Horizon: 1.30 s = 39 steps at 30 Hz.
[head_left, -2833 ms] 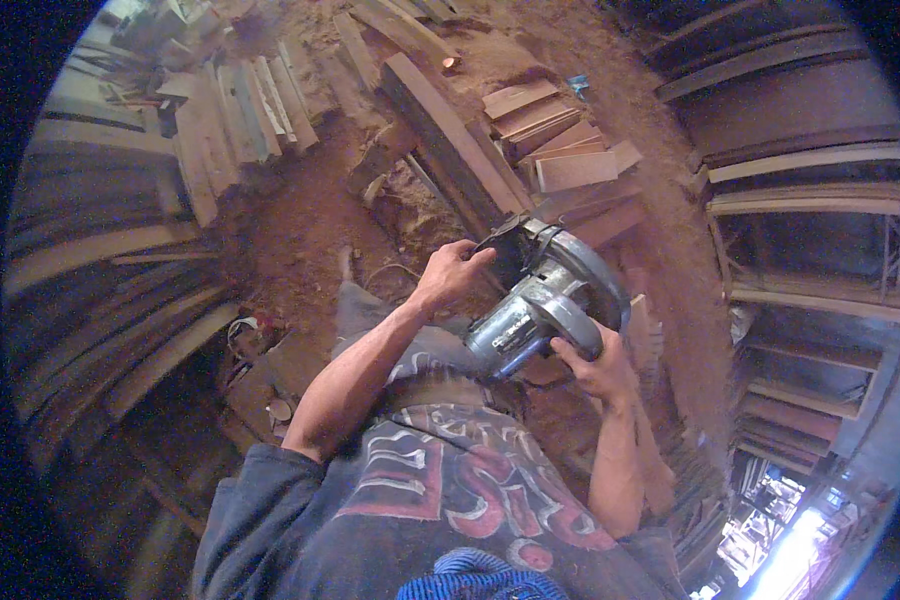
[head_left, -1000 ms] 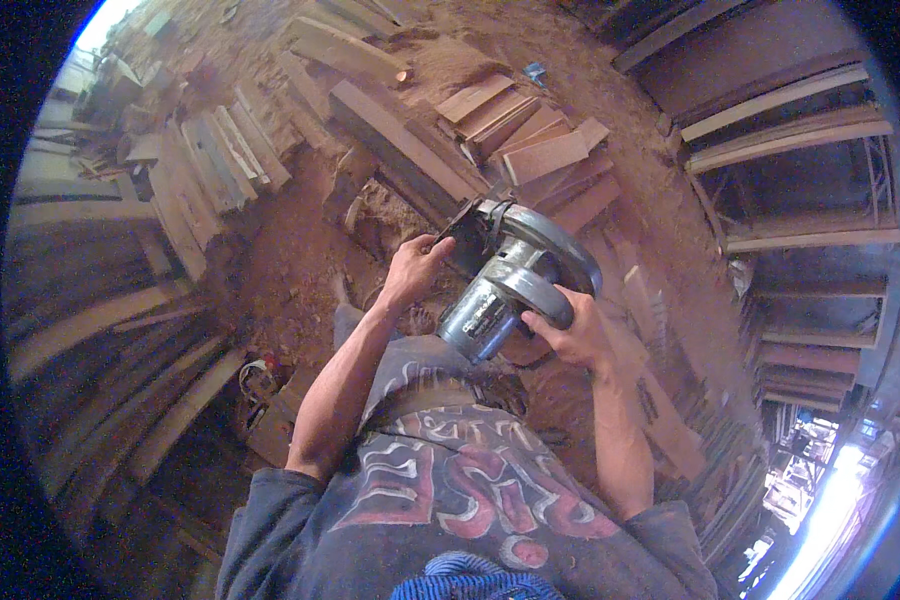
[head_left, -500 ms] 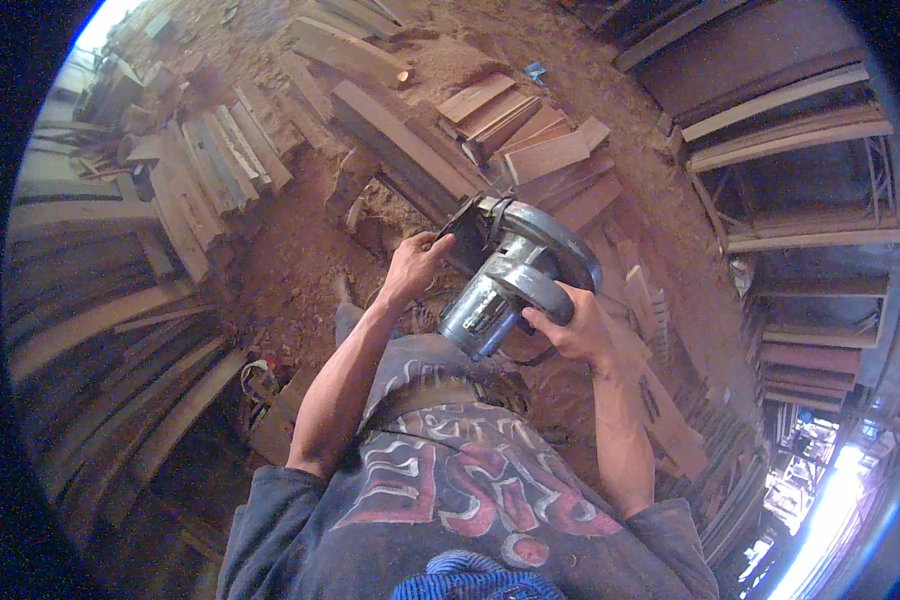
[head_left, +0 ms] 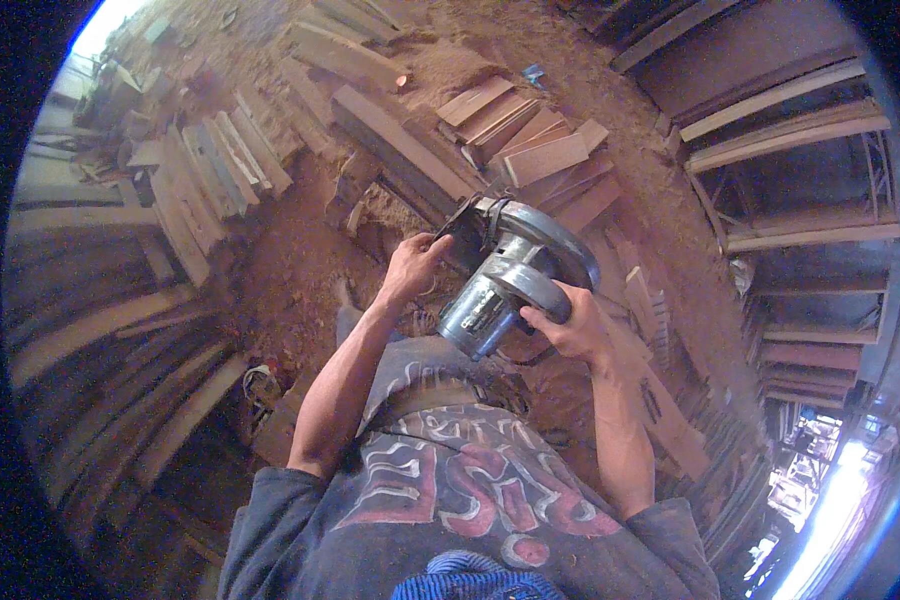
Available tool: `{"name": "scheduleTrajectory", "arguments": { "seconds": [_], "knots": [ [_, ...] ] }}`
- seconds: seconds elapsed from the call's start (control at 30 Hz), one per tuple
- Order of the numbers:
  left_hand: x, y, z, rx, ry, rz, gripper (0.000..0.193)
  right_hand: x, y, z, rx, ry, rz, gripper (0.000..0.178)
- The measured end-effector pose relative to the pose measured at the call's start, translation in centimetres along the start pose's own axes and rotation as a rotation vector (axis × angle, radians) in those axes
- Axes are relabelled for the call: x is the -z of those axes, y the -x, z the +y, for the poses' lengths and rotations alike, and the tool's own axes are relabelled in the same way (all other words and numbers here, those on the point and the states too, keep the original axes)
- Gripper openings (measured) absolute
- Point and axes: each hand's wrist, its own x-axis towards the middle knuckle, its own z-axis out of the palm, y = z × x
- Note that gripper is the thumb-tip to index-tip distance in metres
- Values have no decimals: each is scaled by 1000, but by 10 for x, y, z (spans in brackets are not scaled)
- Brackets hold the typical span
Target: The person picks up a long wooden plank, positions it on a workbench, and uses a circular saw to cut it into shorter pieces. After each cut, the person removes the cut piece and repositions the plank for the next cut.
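Head view shows a person standing in a timber yard, holding a handheld circular saw (head_left: 510,280) at waist height in front of the belly. The right hand (head_left: 570,325) is clenched around the saw's rear handle, beside the grey motor housing. The left hand (head_left: 410,268) grasps the front, its fingers closed on the dark base plate or guard; which of the two is hard to tell at this angle.

The saw looks heavy and rigid, a metal body with the weight in the motor, so it probably needs both hands. The handle and housing seem the safe places to grip; the blade edge under the guard is the part to keep fingers off.

Below the tool, the sawdust-covered ground (head_left: 290,270) is open only in a narrow patch. A long thick beam (head_left: 400,150) lies just beyond the saw, with a stack of short boards (head_left: 540,160) beside it and more planks (head_left: 210,170) to the left. Timber racks (head_left: 800,130) close the right side, so room to swing is limited.
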Motion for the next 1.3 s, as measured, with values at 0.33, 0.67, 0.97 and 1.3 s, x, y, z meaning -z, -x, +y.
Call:
{"name": "scheduleTrajectory", "arguments": {
  "seconds": [0.33, 0.67, 0.97, 1.3],
  "knots": [
    [1, -2, -3, -24, -44, -20, 55, 0, 0, 5, 49, 46, 3, 36],
    [1, -3, -3, -11, -31, -3, 52, -1, 1, 6, 80, 24, 18, 21],
    [3, 0, 2, 20, -24, -21, 56, -1, -1, 5, 104, 13, 19, 21],
    [3, 2, 4, 32, -12, -27, 58, 0, 1, 2, 79, 7, 16, 29]
  ]
}}
